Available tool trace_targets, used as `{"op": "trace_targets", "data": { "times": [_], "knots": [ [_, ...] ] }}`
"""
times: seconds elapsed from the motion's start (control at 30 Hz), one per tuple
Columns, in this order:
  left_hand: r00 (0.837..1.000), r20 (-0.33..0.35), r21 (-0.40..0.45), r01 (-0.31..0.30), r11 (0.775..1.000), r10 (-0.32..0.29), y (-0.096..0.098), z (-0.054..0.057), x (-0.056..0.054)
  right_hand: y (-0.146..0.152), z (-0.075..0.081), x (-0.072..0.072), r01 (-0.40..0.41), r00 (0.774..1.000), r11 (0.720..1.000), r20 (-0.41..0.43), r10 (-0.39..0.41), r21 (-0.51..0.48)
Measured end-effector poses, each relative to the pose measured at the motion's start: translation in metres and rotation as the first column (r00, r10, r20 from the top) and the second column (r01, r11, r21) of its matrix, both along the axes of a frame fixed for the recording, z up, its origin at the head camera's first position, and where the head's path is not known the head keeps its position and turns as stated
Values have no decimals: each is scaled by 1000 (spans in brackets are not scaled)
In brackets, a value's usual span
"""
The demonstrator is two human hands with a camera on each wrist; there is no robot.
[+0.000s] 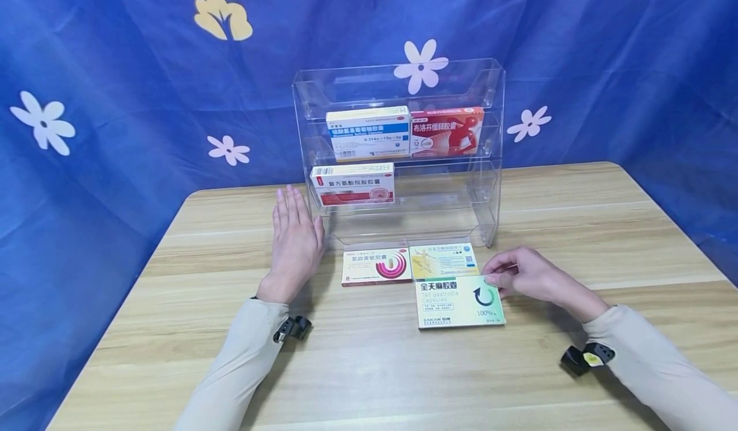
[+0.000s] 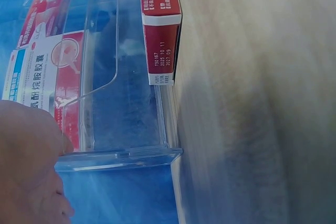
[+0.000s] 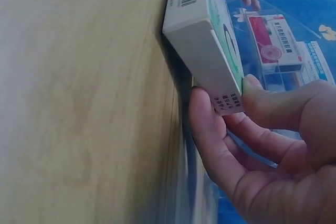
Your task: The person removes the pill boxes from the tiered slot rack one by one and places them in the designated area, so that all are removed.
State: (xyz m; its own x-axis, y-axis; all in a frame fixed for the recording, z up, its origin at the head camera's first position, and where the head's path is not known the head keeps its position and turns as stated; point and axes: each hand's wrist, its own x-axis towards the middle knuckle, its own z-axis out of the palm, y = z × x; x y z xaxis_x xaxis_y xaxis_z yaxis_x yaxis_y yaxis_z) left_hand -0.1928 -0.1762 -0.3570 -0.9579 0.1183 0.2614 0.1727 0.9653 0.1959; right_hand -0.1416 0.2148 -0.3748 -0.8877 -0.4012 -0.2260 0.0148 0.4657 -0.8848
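My right hand (image 1: 527, 276) pinches a green-and-white medicine box (image 1: 460, 303) by its right end, thumb on the front face and fingers behind. In the right wrist view that box (image 3: 197, 51) tilts over the wooden table. Behind it in the head view is a yellow-and-white medicine box (image 1: 444, 259), partly covered by it. A white medicine box with pink rings (image 1: 377, 266) lies to the left of that one, at the front of the clear acrylic rack (image 1: 438, 226). My left hand (image 1: 295, 242) rests with straight fingers against the rack's left side.
Upper on the rack are a blue-and-white box (image 1: 369, 135) and a red box (image 1: 447, 133). A white-and-red box (image 1: 353, 185) sits in the tier below, at the left. The wooden table (image 1: 357, 373) meets a blue flowered cloth (image 1: 144, 130) behind.
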Motion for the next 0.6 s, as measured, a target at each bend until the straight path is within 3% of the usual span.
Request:
{"op": "trace_targets", "data": {
  "times": [0.27, 0.6],
  "knots": [
    [1000, 5, 11, -2, 1000, 1, 0, -1, 0, 1, -4, -6, 26, 999, 1000, 47, -26, -9],
    [1000, 20, 15, -10, 1000, 10, 0, -1, 0, 0, -2, -5, 19, 1000, 1000, 3, -19, 19]
  ]
}}
